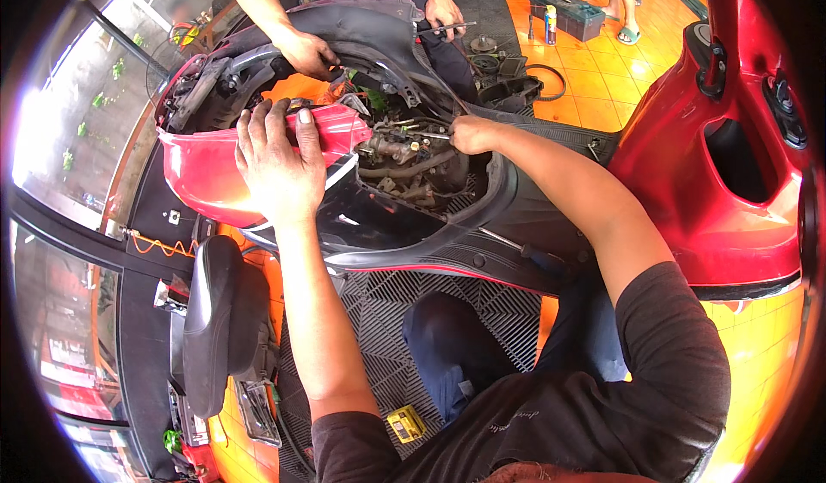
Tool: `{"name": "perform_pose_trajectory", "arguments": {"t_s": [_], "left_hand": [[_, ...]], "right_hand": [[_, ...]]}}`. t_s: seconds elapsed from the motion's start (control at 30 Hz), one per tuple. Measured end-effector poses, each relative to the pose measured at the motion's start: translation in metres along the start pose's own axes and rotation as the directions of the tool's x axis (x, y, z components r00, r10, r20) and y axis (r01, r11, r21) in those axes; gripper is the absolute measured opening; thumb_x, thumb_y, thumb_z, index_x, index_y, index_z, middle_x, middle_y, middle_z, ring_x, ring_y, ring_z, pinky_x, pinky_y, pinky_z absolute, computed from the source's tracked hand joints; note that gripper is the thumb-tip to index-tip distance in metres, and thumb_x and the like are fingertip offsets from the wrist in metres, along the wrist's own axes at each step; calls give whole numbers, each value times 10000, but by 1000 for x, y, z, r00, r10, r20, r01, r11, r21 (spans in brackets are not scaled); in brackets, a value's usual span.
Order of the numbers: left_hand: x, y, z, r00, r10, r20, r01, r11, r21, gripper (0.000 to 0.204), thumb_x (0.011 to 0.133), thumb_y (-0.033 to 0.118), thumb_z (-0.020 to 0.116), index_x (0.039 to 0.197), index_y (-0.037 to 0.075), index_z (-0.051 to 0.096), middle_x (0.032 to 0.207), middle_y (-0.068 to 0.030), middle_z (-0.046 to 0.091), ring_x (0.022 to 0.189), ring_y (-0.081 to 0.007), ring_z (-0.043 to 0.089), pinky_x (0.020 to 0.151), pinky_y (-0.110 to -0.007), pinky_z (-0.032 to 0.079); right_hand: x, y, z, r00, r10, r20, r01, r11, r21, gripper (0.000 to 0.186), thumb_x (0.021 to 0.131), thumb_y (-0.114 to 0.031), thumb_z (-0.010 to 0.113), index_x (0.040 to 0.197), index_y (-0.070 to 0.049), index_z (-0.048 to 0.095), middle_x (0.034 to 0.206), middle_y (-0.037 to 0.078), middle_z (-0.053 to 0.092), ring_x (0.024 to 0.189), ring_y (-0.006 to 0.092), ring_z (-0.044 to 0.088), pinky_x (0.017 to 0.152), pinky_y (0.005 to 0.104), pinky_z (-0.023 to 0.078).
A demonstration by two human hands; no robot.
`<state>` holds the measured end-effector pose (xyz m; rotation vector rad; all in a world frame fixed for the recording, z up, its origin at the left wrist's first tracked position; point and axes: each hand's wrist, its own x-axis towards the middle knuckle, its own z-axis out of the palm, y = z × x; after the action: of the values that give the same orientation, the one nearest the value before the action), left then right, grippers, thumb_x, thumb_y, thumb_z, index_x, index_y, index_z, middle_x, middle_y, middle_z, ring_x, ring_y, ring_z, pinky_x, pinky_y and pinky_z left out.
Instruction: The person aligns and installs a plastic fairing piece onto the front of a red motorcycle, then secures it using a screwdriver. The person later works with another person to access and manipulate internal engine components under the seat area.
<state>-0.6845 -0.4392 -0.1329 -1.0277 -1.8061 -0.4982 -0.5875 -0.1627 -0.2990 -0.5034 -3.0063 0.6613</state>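
Observation:
A scooter lies before me with its seat off and its engine (422, 173) bared in the middle. My left hand (280, 160) rests flat on the red side panel (202, 173), fingers spread over its upper edge. Closed in a fist at the right rim of the engine opening is my right hand (472, 135). A thin metal-shafted tool (434, 135) sticks out of it leftward over the engine; its handle is hidden in my fingers. Below that hand, a screwdriver (508, 242) with a dark handle lies on the black footboard (559, 216).
Across the scooter, a co-worker's hand (310, 55) reaches to the frame; their other hand (443, 10) holds a slim tool. The red front fairing (731, 182) rises at right. A black seat (215, 319) stands left, a yellow box (406, 424) near my knee, a toolbox (564, 14) far off.

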Motion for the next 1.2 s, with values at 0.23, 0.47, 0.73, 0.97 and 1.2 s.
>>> {"name": "perform_pose_trajectory", "arguments": {"t_s": [0.23,0.47,0.73,0.97,1.2], "left_hand": [[-1,-4,-2,1000,-2,1,2,1000,18,335,949,317,536,1153,69,627,1225,-145,597,1225,-381,498,1021,-486,385],[0,-5,1,1000,-16,20,16,999,-43,385,942,369,533,1169,74,628,1258,-148,581,1260,-369,473,1029,-515,366],[0,-2,-2,1000,9,-10,-9,1000,-2,334,942,310,548,1156,66,630,1212,-144,605,1208,-362,514,1009,-473,395],[0,-4,-2,1000,15,-5,-15,1000,12,337,951,313,531,1157,64,628,1217,-154,603,1212,-388,505,1022,-479,387],[0,-3,1,999,30,-19,-30,1000,-1,334,957,316,524,1156,68,626,1209,-158,605,1202,-403,508,1025,-486,384]], "right_hand": [[-9,-32,-16,991,133,-3,-132,981,-143,249,793,-56,549,957,89,667,1044,287,652,949,406,653,827,464,516],[-10,-16,12,926,44,-376,-84,992,-91,223,826,-66,562,987,45,670,1081,263,642,1040,398,622,884,469,502],[-5,-15,11,993,48,-104,-57,994,-89,263,844,-221,665,1005,-15,687,1062,225,653,1026,391,619,871,456,500],[-8,-9,15,981,24,-192,-29,999,-25,263,845,-234,671,983,-11,695,1051,221,651,1008,389,621,865,455,499],[-3,-2,19,980,153,-127,-151,988,25,268,848,-238,657,1077,-106,702,1100,198,643,1077,363,595,921,450,474]]}}
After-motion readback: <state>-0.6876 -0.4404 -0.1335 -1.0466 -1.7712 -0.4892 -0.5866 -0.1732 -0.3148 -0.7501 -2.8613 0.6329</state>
